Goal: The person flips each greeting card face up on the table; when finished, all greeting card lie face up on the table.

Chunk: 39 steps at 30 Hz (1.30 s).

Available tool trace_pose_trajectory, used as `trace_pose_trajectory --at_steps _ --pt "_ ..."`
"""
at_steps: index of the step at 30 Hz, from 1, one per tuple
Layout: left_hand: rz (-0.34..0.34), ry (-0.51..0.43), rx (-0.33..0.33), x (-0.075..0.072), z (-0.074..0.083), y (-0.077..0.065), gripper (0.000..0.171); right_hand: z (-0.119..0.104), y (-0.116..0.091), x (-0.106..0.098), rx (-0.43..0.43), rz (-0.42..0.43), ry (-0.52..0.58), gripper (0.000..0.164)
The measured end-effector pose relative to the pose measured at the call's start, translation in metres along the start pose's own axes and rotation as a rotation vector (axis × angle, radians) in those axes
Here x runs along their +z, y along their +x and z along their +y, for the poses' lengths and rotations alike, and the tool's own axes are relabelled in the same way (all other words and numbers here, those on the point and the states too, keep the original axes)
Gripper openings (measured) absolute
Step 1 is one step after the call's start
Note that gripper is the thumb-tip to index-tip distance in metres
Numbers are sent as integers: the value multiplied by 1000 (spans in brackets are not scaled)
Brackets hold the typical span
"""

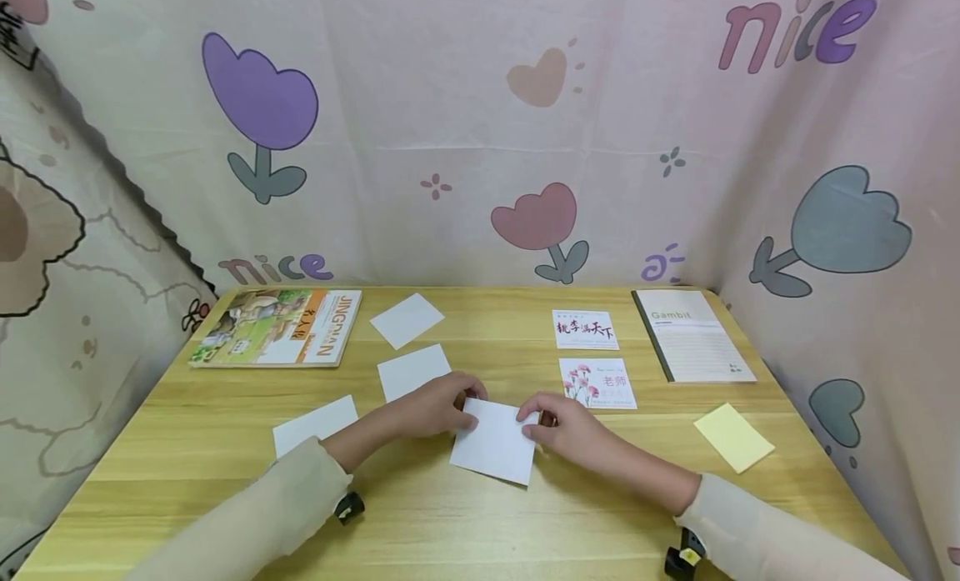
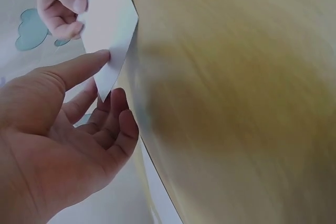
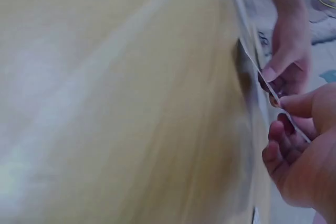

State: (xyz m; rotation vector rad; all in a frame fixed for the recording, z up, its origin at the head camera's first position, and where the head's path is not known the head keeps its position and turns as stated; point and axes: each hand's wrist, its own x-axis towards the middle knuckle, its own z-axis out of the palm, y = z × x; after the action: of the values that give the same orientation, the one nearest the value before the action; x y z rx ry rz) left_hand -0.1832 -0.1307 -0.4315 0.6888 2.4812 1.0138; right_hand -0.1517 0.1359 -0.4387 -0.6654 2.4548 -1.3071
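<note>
Between both hands is a white card [image 1: 493,441], blank on the side facing up, held a little over the front middle of the table. My left hand [image 1: 438,404] pinches its left edge, thumb on top and fingers beneath. At the opposite edge my right hand [image 1: 570,427] pinches it the same way. The left wrist view shows the card [image 2: 113,30] tilted, with a corner between the left thumb and fingers. From the right wrist the card [image 3: 257,66] appears nearly edge-on. Just behind the left hand lies another white card [image 1: 411,371].
More white cards lie at the back [image 1: 407,321] and left [image 1: 315,423]. A picture book [image 1: 277,329] sits back left. Toward the right are a calligraphy card [image 1: 586,329], a flower card [image 1: 597,384], a Gambit notebook [image 1: 697,335] and a yellow paper [image 1: 734,438]. A printed curtain [image 1: 420,89] hangs behind.
</note>
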Motion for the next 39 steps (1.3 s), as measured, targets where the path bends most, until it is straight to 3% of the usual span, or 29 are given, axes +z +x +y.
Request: trace_pose_trajectory --at_steps 10,19,22,26,29,34,39 --pt "235 -192 50 -1 7 0 39 -13 3 -22 -171 47 172 24" --pt "439 -300 88 -6 33 6 31 -28 16 -31 -195 147 300 24" --pt "409 -383 129 -8 43 4 29 -35 21 -32 -199 206 328 23" --pt "292 -506 187 -10 52 -2 35 -41 26 -29 -182 273 342 25" --pt "237 -565 206 -9 55 -5 39 -45 30 -25 -186 276 350 33" --pt "222 -621 195 -6 55 -3 43 -46 31 -22 -238 260 347 39" --pt "252 -652 166 -5 50 1 41 -46 32 -23 -307 238 331 39"
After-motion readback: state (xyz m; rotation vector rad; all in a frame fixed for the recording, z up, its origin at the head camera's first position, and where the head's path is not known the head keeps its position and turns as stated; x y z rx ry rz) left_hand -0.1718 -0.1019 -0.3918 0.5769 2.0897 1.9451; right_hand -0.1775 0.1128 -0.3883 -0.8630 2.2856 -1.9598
